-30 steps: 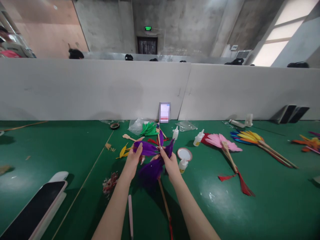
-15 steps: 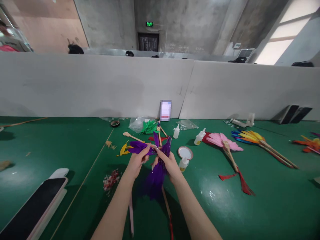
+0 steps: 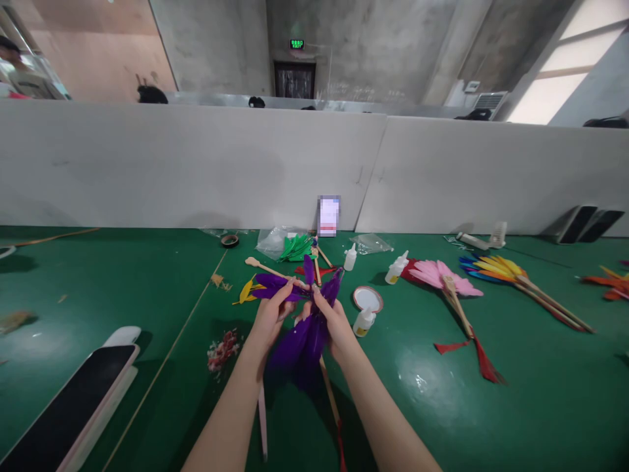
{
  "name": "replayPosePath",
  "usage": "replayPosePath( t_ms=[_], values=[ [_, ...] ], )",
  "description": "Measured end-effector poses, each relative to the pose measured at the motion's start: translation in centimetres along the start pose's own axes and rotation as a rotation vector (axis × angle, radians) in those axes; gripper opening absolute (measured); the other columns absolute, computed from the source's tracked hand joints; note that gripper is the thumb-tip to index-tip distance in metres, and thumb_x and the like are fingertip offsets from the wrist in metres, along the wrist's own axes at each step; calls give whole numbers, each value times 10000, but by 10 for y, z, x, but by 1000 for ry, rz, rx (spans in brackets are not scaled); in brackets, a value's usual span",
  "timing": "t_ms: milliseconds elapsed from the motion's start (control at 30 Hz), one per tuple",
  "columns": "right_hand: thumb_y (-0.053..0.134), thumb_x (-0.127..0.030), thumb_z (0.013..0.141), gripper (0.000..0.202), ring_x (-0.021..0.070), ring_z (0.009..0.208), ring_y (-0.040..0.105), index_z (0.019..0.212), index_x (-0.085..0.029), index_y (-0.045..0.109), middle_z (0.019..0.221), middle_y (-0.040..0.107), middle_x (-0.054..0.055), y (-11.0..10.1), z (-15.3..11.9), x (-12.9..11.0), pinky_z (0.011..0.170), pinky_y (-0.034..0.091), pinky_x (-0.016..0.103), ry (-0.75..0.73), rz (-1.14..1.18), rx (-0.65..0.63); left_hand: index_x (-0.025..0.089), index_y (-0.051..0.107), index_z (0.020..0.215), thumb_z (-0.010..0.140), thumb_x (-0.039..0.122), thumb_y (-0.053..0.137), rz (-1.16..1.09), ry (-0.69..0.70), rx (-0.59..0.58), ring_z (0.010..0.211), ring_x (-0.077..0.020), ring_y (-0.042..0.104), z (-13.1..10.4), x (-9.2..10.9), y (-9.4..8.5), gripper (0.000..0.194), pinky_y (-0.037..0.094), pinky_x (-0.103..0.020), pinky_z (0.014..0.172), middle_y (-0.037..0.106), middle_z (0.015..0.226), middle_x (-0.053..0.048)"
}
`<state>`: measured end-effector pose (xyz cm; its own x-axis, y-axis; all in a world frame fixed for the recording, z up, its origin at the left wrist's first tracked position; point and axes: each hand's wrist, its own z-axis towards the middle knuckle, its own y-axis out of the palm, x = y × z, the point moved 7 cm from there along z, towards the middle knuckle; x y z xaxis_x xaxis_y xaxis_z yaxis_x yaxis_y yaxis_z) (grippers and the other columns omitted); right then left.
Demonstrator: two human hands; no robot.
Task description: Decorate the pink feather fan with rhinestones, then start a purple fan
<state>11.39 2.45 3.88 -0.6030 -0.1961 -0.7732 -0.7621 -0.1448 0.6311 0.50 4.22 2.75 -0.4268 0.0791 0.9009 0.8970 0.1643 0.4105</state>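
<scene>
Purple feathers (image 3: 297, 344) spread out between my two hands over the green table, some pointing left, some up and the largest ones down. My left hand (image 3: 272, 314) pinches the feathers at their left side. On the right, my right hand (image 3: 333, 319) grips the cluster near its middle, thumb on top. A wooden stick (image 3: 329, 393) with a red tassel (image 3: 341, 446) runs down below the feathers; its upper end is hidden. Green feathers (image 3: 297, 248) and yellow feathers (image 3: 244, 292) lie just beyond my hands.
Glue bottles (image 3: 363, 322) stand right of my hands beside a white round lid (image 3: 367, 299). Farther right lie a pink feather fan (image 3: 445, 278) and a multicoloured one (image 3: 498, 269). A phone (image 3: 328, 216) leans on the white partition (image 3: 196, 164). Red-white scraps (image 3: 223, 352) lie left.
The lower purple feathers have fanned out toward the left. Both hands keep their hold. The whole view has shifted slightly.
</scene>
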Motion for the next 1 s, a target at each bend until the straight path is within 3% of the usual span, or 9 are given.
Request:
replayPosePath(
  t_ms=[100, 200, 400, 467, 533, 600, 700, 833, 1000],
  values=[
    [646, -491, 733, 329, 151, 478, 577, 727, -162, 655, 504, 592, -7, -2, 0, 0, 525, 486, 265, 13, -31, 2, 141, 583, 666, 584, 361, 746, -106, 7, 17, 390, -26, 337, 0, 2, 1, 285, 302, -166, 430, 392, 421, 89],
    [580, -556, 763, 458, 131, 443, 550, 529, -162, 596, 467, 571, 5, -5, 3, 2, 507, 475, 251, 23, -94, -16, 134, 550, 597, 555, 336, 772, -158, 11, 39, 384, -18, 323, 0, 2, 1, 303, 279, -157, 412, 379, 408, 91],
    [537, -593, 779, 553, 119, 352, 500, 447, -150, 547, 396, 540, 19, -8, 6, 6, 432, 424, 248, 54, -172, -56, 128, 584, 628, 606, 302, 751, -196, 43, 18, 344, -18, 298, 3, -2, 6, 242, 255, -161, 385, 361, 372, 96],
    [524, -586, 793, 569, 106, 322, 472, 423, -154, 517, 338, 461, -10, -4, 4, 3, 417, 407, 239, 71, -137, -109, 119, 587, 633, 641, 278, 736, -243, 23, 25, 328, -13, 288, 7, 0, 0, 218, 256, -155, 379, 355, 359, 97],
    [551, -554, 795, 492, 74, 283, 402, 530, -141, 591, 312, 361, -68, -1, 1, -4, 398, 382, 217, 77, -49, -170, 114, 579, 627, 706, 249, 689, -350, 9, 56, 304, -7, 252, 11, 7, -15, 192, 251, -146, 372, 315, 331, 103],
    [599, -502, 786, 367, 46, 266, 324, 799, -142, 671, 325, 302, -115, -2, -1, -15, 408, 378, 196, 53, 52, -205, 115, 575, 637, 783, 215, 605, -486, 71, 109, 288, -10, 224, 15, 21, -35, 180, 252, -142, 366, 281, 310, 104],
    [625, -478, 777, 404, 36, 286, 294, 1024, -159, 644, 348, 296, -131, -13, 2, -27, 468, 415, 195, -18, 131, -159, 114, 596, 698, 847, 199, 505, -552, 178, 31, 283, -27, 220, 17, 40, -48, 194, 232, -161, 351, 284, 304, 92],
    [582, -594, 754, 497, 43, 312, 304, 979, -157, 654, 371, 306, -118, -20, 8, -18, 489, 432, 213, 19, 114, -104, 119, 622, 752, 769, 238, 625, -373, 83, -47, 303, -15, 240, 13, 27, -31, 120, 228, -156, 365, 322, 333, 95],
    [635, -598, 702, 481, 45, 321, 299, 917, -169, 651, 382, 308, -118, -20, 10, -9, 490, 430, 217, 22, 124, -80, 124, 632, 891, 681, 294, 715, -89, 136, -71, 361, -15, 286, 9, 11, -8, 282, 227, -163, 387, 349, 417, 100]
  ],
)
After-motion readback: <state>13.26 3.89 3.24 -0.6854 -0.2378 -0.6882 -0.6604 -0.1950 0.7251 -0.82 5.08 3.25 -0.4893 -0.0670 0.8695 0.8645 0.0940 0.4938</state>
